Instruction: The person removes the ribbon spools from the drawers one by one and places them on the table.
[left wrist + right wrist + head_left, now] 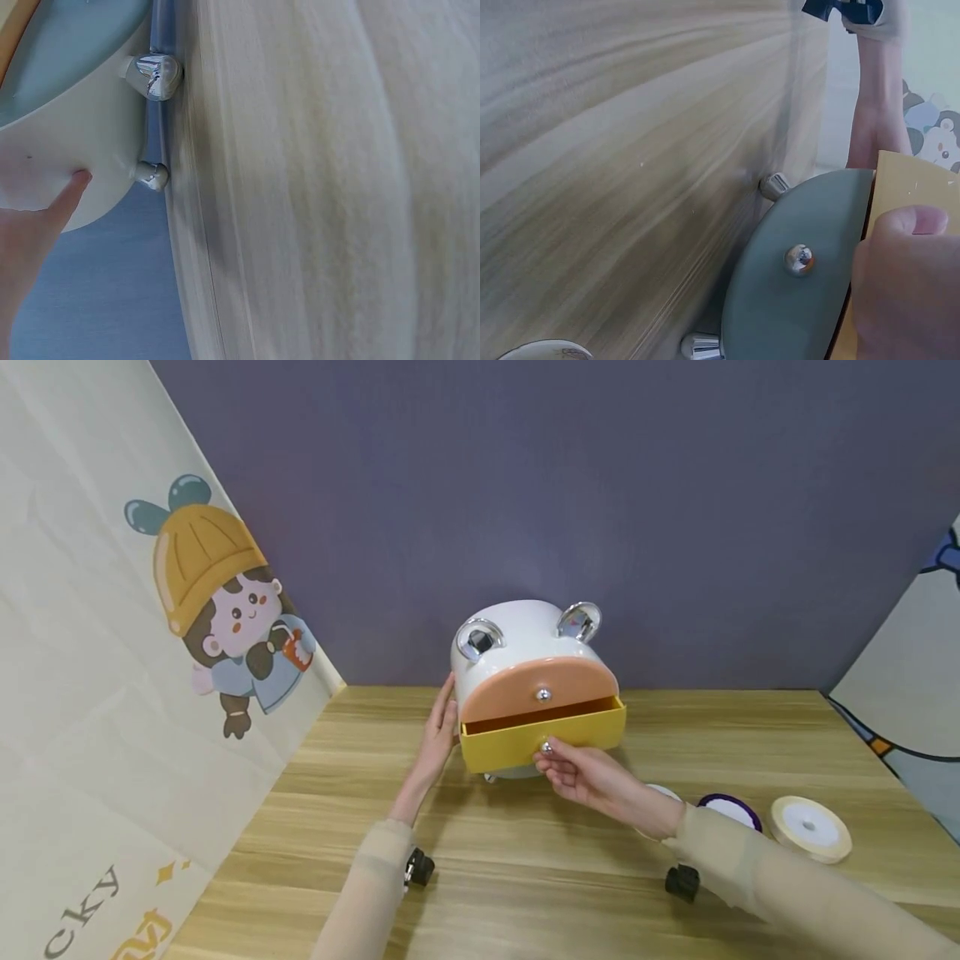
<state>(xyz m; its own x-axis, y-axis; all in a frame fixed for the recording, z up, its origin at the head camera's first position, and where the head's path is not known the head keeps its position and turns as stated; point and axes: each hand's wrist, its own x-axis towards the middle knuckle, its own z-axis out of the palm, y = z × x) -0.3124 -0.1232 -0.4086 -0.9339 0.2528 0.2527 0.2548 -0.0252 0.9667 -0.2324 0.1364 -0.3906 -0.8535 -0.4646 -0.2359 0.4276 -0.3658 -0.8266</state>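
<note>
A small rounded white chest of drawers [517, 614] with silver ears stands near the wall. My right hand [592, 783] pinches the round silver knob [547, 747] of its yellow middle drawer [495, 747], which is partly pulled out; its visible interior is in shadow. Above sits the closed orange drawer [498, 693] with its own knob. In the right wrist view, a grey-green bottom drawer [769, 300] is closed beneath the yellow one. My left hand [437, 739] rests with extended fingers against the chest's left side; in the left wrist view a fingertip touches the white body [105, 139].
Ribbon rolls lie at the right of the wooden table [570, 893]: a cream one [810, 828], a purple-edged one [729, 811], and a pale one [663, 791] partly behind my right forearm. A dark wall [525, 485] rises behind the chest. Silver feet [157, 76] support it.
</note>
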